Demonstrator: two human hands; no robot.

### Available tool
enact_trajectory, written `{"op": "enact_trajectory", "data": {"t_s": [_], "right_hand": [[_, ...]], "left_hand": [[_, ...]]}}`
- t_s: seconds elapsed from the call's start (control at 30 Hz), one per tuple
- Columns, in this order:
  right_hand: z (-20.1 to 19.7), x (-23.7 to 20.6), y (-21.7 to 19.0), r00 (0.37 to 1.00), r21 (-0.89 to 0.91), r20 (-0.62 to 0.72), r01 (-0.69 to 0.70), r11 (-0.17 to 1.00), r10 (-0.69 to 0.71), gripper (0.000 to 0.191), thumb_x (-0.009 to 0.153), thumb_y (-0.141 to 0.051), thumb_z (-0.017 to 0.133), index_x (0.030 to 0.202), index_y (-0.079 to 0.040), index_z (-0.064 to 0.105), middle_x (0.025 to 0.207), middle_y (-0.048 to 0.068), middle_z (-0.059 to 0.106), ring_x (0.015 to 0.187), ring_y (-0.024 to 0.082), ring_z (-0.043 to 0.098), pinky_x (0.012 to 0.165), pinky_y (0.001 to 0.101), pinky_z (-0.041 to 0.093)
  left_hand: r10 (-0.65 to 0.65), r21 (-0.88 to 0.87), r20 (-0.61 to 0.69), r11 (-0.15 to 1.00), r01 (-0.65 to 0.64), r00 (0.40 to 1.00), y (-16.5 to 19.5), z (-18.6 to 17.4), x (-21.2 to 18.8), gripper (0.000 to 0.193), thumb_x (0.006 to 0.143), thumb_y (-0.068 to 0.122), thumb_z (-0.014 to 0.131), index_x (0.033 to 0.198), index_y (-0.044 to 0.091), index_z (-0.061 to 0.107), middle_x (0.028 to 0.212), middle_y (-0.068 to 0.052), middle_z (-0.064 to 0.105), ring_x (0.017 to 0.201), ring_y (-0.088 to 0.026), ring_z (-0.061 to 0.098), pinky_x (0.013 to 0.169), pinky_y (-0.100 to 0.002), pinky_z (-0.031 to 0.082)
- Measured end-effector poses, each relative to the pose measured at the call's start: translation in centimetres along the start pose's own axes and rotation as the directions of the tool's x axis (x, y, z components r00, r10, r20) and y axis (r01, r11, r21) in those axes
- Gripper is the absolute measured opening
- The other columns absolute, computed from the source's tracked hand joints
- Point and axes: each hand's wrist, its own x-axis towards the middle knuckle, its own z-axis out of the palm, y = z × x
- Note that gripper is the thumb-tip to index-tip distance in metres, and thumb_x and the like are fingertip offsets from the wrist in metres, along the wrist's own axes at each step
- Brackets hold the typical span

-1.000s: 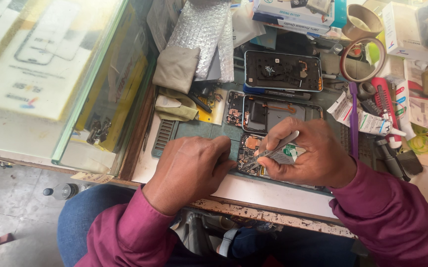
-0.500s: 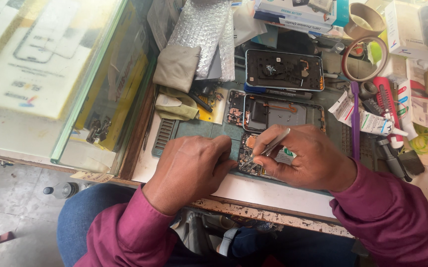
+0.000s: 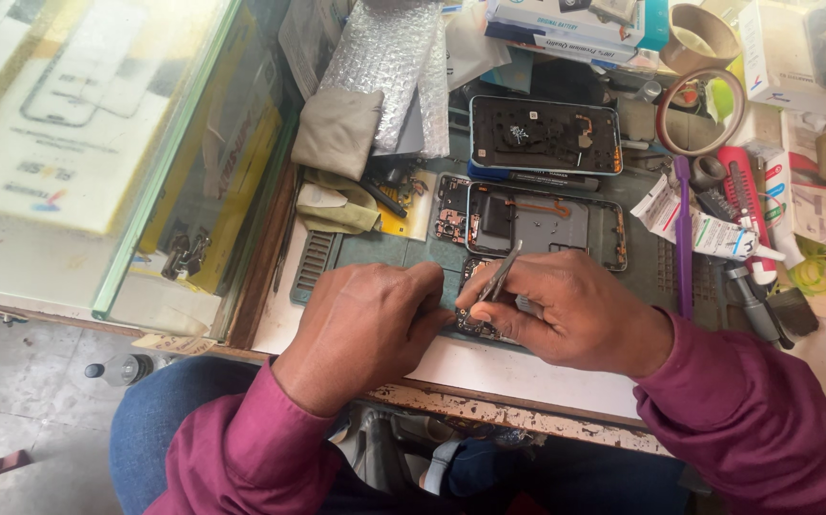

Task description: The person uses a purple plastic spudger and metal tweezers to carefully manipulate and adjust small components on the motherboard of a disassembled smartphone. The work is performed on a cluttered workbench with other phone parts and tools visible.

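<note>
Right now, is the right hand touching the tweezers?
Touching. The head view shows the right hand pinching the metal tweezers between thumb and fingers.

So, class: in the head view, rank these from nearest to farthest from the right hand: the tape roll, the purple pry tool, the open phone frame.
1. Open phone frame, just above the right hand.
2. Purple pry tool, to its right.
3. Tape roll, top right, farthest.
</note>
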Motion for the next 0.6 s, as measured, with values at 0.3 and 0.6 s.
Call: {"op": "enact_trajectory", "data": {"t_s": [0.3,0.6], "right_hand": [[-0.12,0.25,-0.20,0.997,-0.008,0.005,-0.077,0.997,0.077,0.018,0.092,-0.023,0.073,0.103,-0.009,0.074,0.087,0.006,0.071,0.063,0.018,0.067,0.058,0.0335,0.051],[-0.13,0.07,0.12,0.999,-0.008,-0.039,0.026,1.000,-0.026,0.021,0.093,-0.026,0.076,0.102,-0.007,0.073,0.094,0.006,0.072,0.084,0.021,0.073,0.072,0.0340,0.056]], "left_hand": [[-0.005,0.002,0.004,1.000,0.005,1.000,-0.02,0.03,-0.01,0.024,0.083,0.030,0.078,0.083,0.011,0.063,0.065,-0.009,0.069,0.063,-0.036,0.069,0.053,-0.049,0.048],[-0.009,-0.005,0.010,1.000,0.009,1.000,0.00,0.05,0.01,0.023,0.083,0.030,0.078,0.083,0.011,0.063,0.065,-0.009,0.069,0.063,-0.035,0.069,0.053,-0.048,0.049]]}}
